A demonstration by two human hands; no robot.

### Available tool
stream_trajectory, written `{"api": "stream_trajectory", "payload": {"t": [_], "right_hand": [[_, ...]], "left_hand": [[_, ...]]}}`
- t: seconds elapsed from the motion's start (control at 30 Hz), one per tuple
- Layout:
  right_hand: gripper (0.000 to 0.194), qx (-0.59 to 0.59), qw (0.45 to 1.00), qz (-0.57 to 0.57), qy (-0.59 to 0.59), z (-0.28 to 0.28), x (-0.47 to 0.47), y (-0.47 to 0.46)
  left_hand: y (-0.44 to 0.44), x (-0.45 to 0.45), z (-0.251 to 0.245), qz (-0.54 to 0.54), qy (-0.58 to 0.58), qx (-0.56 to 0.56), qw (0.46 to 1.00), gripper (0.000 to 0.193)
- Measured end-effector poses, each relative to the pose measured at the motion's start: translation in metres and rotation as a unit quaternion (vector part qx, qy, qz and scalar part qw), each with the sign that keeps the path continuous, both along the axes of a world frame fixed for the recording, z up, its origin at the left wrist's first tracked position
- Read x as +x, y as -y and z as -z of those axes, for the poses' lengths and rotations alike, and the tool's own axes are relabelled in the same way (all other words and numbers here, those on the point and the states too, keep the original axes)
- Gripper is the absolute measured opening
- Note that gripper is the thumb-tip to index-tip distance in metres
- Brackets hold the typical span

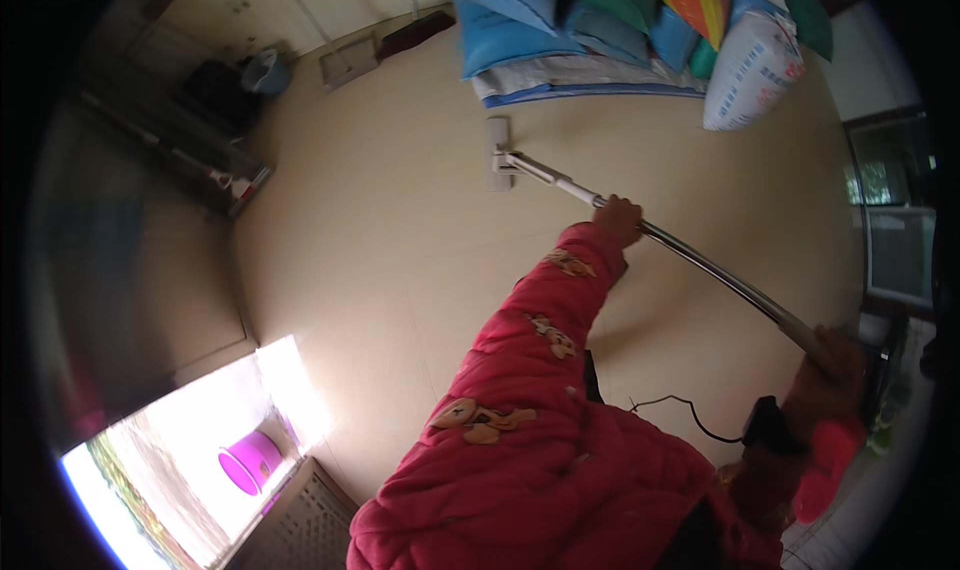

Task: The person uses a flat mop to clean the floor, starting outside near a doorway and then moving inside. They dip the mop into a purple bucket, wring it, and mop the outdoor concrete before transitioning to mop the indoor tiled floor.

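Note:
A flat mop (pixel 540 171) with a pale rectangular head and a metal pole lies slantwise across the view, its head on the beige tiled floor (pixel 360 225) near the stacked sacks. My left hand (pixel 619 222), in a quilted red sleeve, grips the pole just above its white lower part. Nearer the pole's upper end, at the lower right, my right hand (pixel 832 371) is closed around it; its fingers are partly dark and blurred. A black device with a cable (pixel 701 423) is at my right wrist.
Stuffed sacks (pixel 517 37) lie piled on a folded sheet at the top, with a white sack (pixel 754 71) beside them. A dustpan (pixel 350 63), a broom (pixel 416 33) and a bucket (pixel 267 73) stand by the wall. A pink bucket (pixel 251 463) is by the doorway.

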State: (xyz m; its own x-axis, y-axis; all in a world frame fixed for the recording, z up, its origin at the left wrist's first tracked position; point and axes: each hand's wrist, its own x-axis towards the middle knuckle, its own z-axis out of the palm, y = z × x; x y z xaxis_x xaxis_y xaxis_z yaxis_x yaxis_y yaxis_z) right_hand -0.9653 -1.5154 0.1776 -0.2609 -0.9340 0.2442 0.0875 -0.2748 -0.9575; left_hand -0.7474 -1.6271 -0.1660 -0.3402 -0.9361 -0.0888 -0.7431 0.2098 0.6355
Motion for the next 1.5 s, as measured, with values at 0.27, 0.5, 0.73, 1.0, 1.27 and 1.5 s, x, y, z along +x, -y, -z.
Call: {"api": "stream_trajectory", "payload": {"t": [0.27, 0.5, 0.73, 1.0, 1.27, 1.5], "right_hand": [[0.017, -0.029, 0.918, -0.393, 0.047, 0.008, 0.148, -0.023], [0.017, -0.034, 0.805, -0.592, -0.001, -0.054, 0.16, -0.083], [0.016, 0.046, 0.867, -0.493, 0.061, -0.039, 0.039, -0.184], [0.02, 0.064, 0.957, -0.262, 0.106, 0.003, -0.036, -0.331], [0.019, 0.07, 0.926, -0.342, 0.147, 0.009, 0.077, -0.468], [0.018, 0.052, 0.932, -0.302, 0.194, 0.076, 0.232, -0.591]], "left_hand": [[-0.161, 0.168, 0.022, -0.361, -0.088, -0.054, 0.927, 0.024], [-0.3, 0.124, -0.008, -0.503, -0.113, -0.163, 0.841, 0.027], [-0.412, 0.05, -0.023, -0.367, -0.175, 0.023, 0.913, 0.023], [-0.496, 0.049, -0.013, -0.183, -0.1, 0.112, 0.972, 0.02], [-0.638, 0.152, 0.007, -0.189, -0.119, 0.105, 0.969, 0.022], [-0.795, 0.294, 0.076, -0.226, -0.043, 0.113, 0.967, 0.029]]}}
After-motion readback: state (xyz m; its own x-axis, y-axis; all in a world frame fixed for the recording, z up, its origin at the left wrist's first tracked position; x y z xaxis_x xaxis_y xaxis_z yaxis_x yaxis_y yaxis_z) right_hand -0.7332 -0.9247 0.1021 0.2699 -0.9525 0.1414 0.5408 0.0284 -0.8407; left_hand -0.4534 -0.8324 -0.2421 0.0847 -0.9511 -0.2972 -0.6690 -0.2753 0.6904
